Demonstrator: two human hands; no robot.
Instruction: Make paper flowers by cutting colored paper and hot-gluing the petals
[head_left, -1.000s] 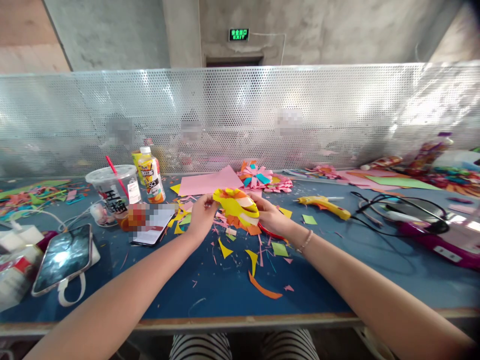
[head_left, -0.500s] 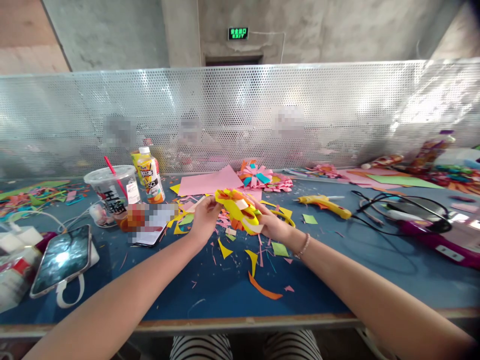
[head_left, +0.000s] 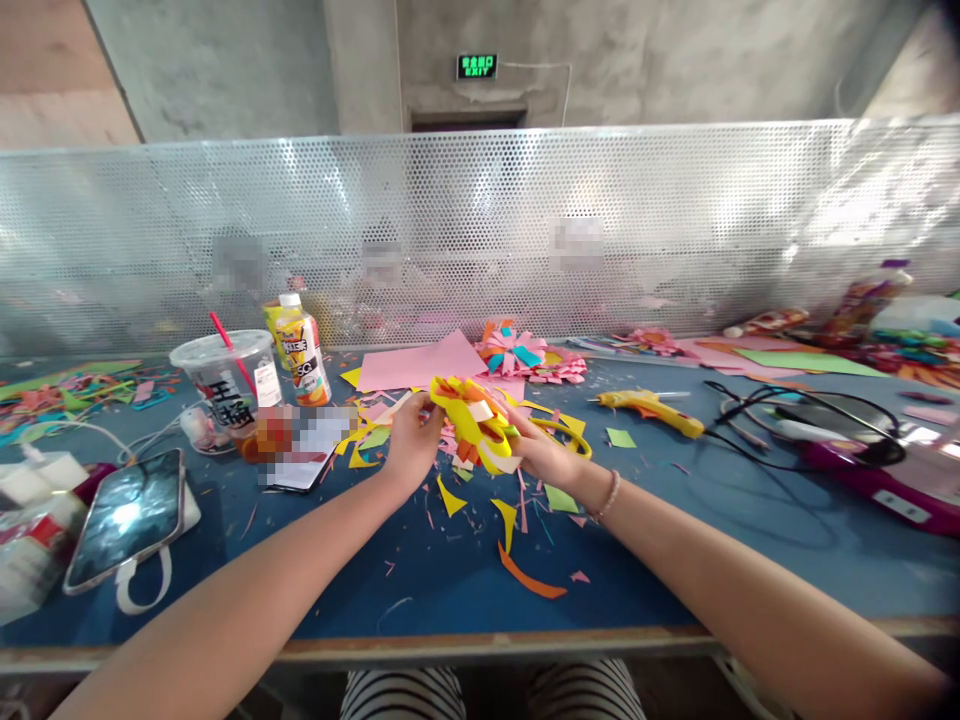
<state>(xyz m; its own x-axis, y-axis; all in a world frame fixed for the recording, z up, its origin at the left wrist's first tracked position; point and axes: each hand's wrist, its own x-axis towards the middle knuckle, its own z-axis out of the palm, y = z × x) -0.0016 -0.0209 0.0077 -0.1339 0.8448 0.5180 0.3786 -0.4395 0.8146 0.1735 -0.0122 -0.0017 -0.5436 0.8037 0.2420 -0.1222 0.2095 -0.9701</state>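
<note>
Flower (head_left: 474,420), yellow/orange paper, gripped by both hands: left hand (head_left: 411,437) at 9, right hand (head_left: 541,449) at 3. Tilted steeper vs 1 s ago, yellow scissors (head_left: 566,433) now visible behind R.

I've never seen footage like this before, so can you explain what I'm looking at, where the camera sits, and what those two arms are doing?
There is no machine here: the camera sits on a person's head and looks forward and down, so the two bare arms are the wearer's own. The left hand and the right hand together hold a yellow and orange folded paper craft piece above the blue worktable. Coloured paper scraps litter the table. On the left stand a clear plastic cup with a red straw and a small drink bottle, with a smartphone nearer the edge. On the right lies a yellow glue gun. A perforated metal screen closes the back.
</note>
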